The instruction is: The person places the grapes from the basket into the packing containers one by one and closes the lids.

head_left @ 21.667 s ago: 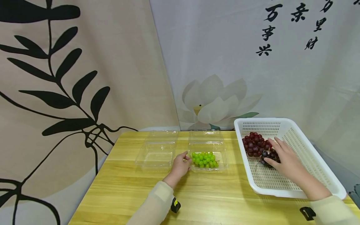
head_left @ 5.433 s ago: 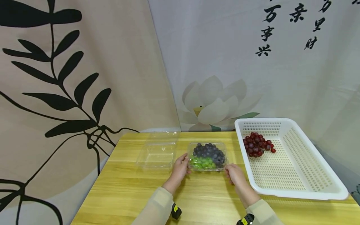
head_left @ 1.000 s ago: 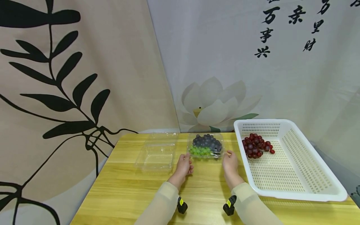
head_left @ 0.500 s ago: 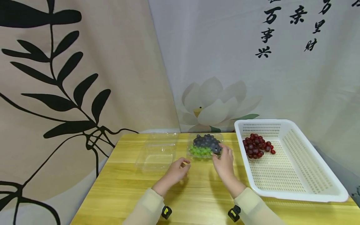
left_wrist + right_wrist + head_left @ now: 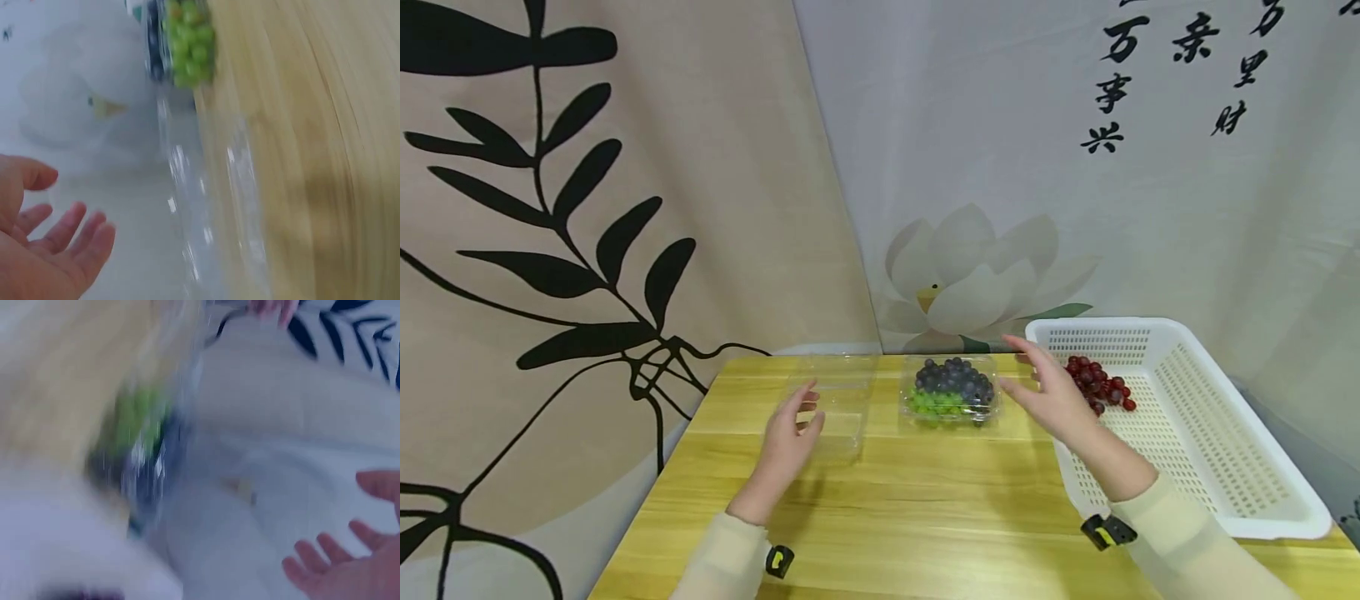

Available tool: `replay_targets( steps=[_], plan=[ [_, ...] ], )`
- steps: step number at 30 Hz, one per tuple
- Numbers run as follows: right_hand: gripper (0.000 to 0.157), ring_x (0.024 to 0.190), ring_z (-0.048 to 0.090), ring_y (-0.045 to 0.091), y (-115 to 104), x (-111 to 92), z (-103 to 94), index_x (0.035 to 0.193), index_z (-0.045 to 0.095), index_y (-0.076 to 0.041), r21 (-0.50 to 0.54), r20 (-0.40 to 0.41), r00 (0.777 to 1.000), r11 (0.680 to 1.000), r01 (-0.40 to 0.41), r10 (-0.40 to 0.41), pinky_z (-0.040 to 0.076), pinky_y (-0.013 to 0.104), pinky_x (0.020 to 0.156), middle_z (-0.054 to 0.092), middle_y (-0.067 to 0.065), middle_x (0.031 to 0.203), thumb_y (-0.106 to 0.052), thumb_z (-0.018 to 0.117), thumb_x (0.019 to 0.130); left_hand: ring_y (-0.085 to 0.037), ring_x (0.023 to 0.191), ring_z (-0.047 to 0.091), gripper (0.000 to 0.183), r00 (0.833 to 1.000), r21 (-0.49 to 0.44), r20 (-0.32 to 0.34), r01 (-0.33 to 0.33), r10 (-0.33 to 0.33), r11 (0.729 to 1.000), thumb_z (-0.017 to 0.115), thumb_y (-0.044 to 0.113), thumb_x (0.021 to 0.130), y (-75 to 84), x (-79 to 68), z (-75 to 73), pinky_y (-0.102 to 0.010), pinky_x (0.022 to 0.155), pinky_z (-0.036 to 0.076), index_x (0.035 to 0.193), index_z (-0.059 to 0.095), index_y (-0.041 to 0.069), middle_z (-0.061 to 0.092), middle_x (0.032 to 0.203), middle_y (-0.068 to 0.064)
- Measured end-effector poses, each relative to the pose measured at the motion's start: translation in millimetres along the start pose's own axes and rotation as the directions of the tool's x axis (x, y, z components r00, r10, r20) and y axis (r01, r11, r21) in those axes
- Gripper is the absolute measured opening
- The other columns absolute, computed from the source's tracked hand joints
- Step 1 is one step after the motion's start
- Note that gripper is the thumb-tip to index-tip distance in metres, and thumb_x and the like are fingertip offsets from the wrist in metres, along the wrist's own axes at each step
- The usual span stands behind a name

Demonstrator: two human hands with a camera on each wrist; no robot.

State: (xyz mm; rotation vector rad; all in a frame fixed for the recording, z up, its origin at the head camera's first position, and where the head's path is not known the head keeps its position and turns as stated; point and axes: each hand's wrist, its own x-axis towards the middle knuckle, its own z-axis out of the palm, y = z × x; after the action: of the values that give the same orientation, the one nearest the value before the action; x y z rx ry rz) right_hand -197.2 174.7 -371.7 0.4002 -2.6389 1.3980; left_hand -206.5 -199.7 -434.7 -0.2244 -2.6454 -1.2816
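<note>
Printed cloth (image 5: pixel 715 183) backs the wooden table (image 5: pixel 925 517). Between left hand (image 5: pixel 786 440) and right hand (image 5: pixel 1054 396), both relaxed, holding nothing, sits the filled box (image 5: pixel 986 367); the open box (image 5: pixel 844 410) is near the left. Right wrist view shows both hands (left wrist, only one). Two boxes, one basket (image 5: pixel 1180 467), three grape bunches (image 5: pixel 1097 386).

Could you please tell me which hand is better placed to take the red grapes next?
Probably the right hand: it is by the white basket, near the red grapes; the left hand is farther off, by the open clear container. Both hands look empty.
</note>
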Motion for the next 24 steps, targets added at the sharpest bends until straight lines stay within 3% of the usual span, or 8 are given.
replay_targets(
  steps=[5, 9, 14, 19, 24],
  plan=[
    [0.061, 0.131, 0.032, 0.044, 21, 15, -44.7, 0.148, 0.031, -0.010, -0.211, 0.023, 0.998, 0.976, 0.059, -0.055, 0.035, 0.064, 0.098, 0.027, 0.021, 0.149, -0.022, 0.058, 0.095, -0.034, 0.129, 0.039, 0.059, 0.993, 0.106, -0.088, 0.086, -0.076, 0.991, 0.054, 0.010, 0.095, -28.3, 0.3, -22.5, -0.054, 0.104, 0.037, 0.149, 0.029, 0.011, 0.044, 0.138, -0.016],
    [0.060, 0.132, 0.028, 0.049, 43, 26, -64.0, 0.145, 0.034, -0.006, -0.319, 0.039, 0.996, 0.943, 0.090, -0.082, 0.030, 0.068, 0.100, 0.027, 0.023, 0.148, -0.018, 0.060, 0.093, -0.040, 0.137, 0.027, 0.059, 0.979, 0.144, -0.116, 0.181, -0.165, 0.973, 0.050, 0.010, 0.097, -44.9, -2.9, -32.9, -0.056, 0.112, 0.025, 0.150, 0.026, 0.009, 0.032, 0.147, -0.021],
    [0.066, 0.131, 0.025, 0.053, 77, 34, -69.7, 0.145, 0.031, -0.002, -0.407, 0.068, 0.997, 0.911, 0.067, -0.042, 0.027, 0.070, 0.100, 0.024, 0.029, 0.147, -0.020, 0.064, 0.091, -0.045, 0.138, 0.019, 0.058, 0.965, 0.152, -0.107, 0.252, -0.237, 0.956, 0.044, 0.011, 0.099, -58.9, -5.4, -40.4, -0.058, 0.114, 0.020, 0.151, 0.020, 0.005, 0.021, 0.151, -0.027],
    [0.080, 0.131, 0.021, 0.055, 103, 35, -67.5, 0.147, 0.027, -0.001, -0.483, 0.137, 0.990, 0.875, 0.035, 0.036, 0.024, 0.071, 0.102, 0.020, 0.032, 0.148, -0.029, 0.070, 0.086, -0.046, 0.139, 0.016, 0.057, 0.944, 0.092, -0.056, 0.330, -0.326, 0.939, 0.038, 0.014, 0.101, -73.0, -6.3, -41.0, -0.058, 0.113, 0.020, 0.151, 0.014, 0.001, 0.018, 0.151, -0.028],
    [0.090, 0.128, 0.022, 0.058, 126, 35, -61.5, 0.144, 0.033, 0.001, -0.516, 0.210, 0.976, 0.855, 0.057, 0.062, 0.025, 0.073, 0.099, 0.022, 0.035, 0.145, -0.044, 0.074, 0.078, -0.048, 0.135, 0.022, 0.058, 0.916, 0.008, -0.017, 0.400, -0.400, 0.916, 0.036, 0.019, 0.103, -82.7, -7.2, -39.5, -0.059, 0.108, 0.030, 0.151, 0.011, 0.000, 0.020, 0.150, -0.029]
  ],
)
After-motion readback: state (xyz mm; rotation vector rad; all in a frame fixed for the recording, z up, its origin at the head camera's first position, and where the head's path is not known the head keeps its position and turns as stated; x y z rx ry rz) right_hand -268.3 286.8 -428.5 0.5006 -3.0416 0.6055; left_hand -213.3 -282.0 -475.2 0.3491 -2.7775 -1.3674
